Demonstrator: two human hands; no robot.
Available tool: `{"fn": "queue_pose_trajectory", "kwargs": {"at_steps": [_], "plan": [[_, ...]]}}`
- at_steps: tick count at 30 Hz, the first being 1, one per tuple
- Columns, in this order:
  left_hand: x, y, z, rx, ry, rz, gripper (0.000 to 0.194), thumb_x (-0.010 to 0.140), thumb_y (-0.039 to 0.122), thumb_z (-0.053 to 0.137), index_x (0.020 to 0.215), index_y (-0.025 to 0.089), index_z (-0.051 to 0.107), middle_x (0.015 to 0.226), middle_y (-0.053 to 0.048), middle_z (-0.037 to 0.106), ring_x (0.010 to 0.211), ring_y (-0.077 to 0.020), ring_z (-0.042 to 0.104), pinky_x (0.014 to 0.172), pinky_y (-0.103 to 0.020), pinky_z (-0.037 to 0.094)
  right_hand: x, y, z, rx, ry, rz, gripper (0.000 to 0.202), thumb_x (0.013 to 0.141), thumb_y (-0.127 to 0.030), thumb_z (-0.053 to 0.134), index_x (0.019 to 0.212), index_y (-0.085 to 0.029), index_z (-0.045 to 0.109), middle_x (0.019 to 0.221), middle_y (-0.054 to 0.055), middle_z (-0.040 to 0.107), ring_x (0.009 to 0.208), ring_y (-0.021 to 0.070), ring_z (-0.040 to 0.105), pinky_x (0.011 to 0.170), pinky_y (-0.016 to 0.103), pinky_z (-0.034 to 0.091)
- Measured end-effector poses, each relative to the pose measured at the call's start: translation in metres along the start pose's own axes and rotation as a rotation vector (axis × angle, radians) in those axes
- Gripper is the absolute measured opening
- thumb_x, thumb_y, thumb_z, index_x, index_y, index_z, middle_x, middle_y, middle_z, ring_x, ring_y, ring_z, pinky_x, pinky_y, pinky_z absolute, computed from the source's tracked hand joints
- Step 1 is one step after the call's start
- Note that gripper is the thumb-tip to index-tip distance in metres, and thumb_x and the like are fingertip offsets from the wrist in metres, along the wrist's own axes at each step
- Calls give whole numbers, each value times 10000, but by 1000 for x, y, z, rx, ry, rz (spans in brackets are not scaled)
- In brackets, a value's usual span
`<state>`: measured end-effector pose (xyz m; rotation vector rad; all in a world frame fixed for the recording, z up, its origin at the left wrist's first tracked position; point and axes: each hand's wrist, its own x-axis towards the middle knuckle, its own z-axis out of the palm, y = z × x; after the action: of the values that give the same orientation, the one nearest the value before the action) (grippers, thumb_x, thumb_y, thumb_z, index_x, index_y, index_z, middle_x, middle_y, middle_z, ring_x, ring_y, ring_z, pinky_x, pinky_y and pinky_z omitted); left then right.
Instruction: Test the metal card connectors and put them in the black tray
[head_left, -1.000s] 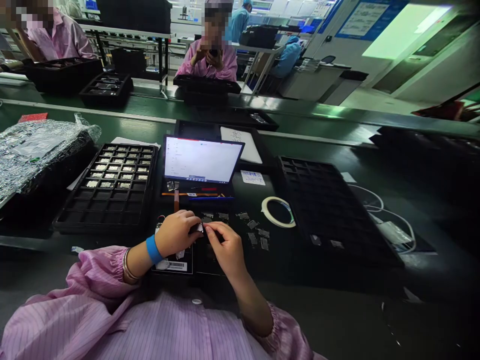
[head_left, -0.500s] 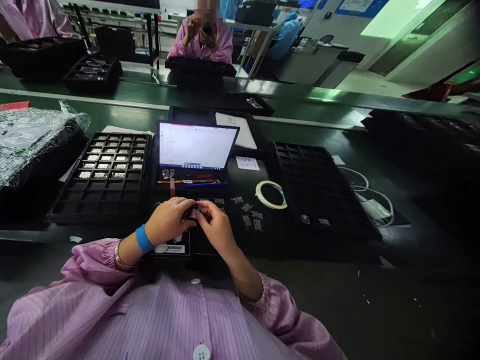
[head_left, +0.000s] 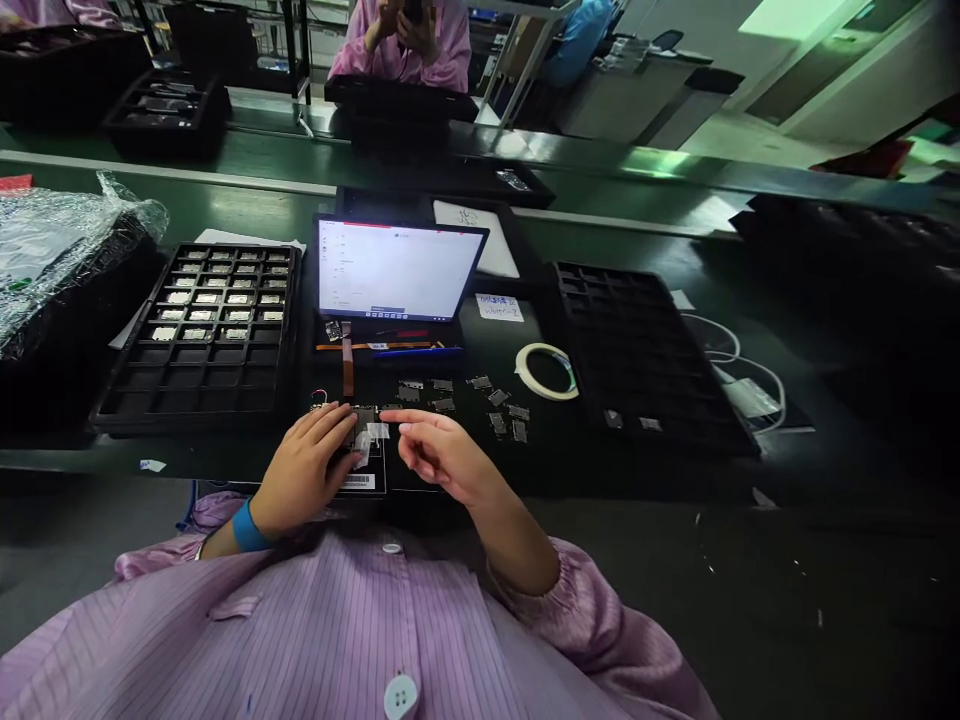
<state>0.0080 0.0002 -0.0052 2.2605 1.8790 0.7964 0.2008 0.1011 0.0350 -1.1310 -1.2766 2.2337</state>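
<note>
My left hand (head_left: pixel 306 465) lies flat with its fingers extended over the left side of a small circuit board (head_left: pixel 365 417), holding nothing that I can see. My right hand (head_left: pixel 454 455) has its index finger stretched out to the board's right edge, the other fingers loosely curled and nothing visible in them. Pieces of clear tape (head_left: pixel 377 431) stick out by the board. Below it shows a barcode label (head_left: pixel 358 482), partly behind my left hand. A brown ribbon cable (head_left: pixel 347 372) runs from the board area toward the lit screen (head_left: pixel 397 270). Several small metal-shielded modules (head_left: pixel 498 398) lie loose to the right.
A black compartment tray (head_left: pixel 196 385) with several modules stands left, beside a plastic-wrapped stack (head_left: pixel 64 260). A tape roll (head_left: pixel 546 371), another black tray (head_left: pixel 652 360) and a white cable (head_left: pixel 776 385) are right. A co-worker (head_left: pixel 442 45) sits across the bench.
My hands have moved apart from their pinch over the board. The left now lies flat on it; the right points at its edge. The view has tilted down slightly.
</note>
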Motion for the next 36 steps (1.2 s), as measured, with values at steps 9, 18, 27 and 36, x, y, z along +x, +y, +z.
{"fn": "queue_pose_trajectory", "kwargs": {"at_steps": [9, 18, 27, 36], "plan": [[2, -4, 0, -45, 47, 35, 404, 940, 312, 567, 1321, 179, 562, 1341, -110, 620, 1307, -279, 517, 1104, -498, 442, 1, -2, -2, -33, -114, 15, 378, 808, -351, 519, 1059, -130, 694, 546, -44, 473, 395, 68, 273, 322, 181, 176], [1, -4, -2, -70, 55, 15, 393, 933, 320, 582, 1297, 171, 587, 1336, -118, 620, 1302, -278, 524, 1104, -488, 445, 22, 0, -13, -1363, 323, -745, 234, 754, -108, 667, 968, -185, 725, 1396, 168, 500, 1419, 379, 315, 1093, 601, 329], [15, 17, -16, -544, 116, -229, 350, 892, 365, 648, 1203, 208, 637, 1136, -90, 715, 1100, -265, 654, 961, -467, 544, -13, -1, 7, -1456, 396, -1031, 206, 841, -147, 577, 1029, -180, 654, 1366, 160, 565, 1347, 310, 453, 1089, 493, 366], [32, 46, -21, -968, -52, -340, 216, 893, 350, 648, 1021, 182, 696, 852, -36, 716, 734, -153, 683, 649, -262, 582, -35, 13, 10, -645, 223, -581, 144, 928, -333, 553, 848, -216, 581, 718, 6, 648, 631, 154, 616, 567, 272, 487]]}}
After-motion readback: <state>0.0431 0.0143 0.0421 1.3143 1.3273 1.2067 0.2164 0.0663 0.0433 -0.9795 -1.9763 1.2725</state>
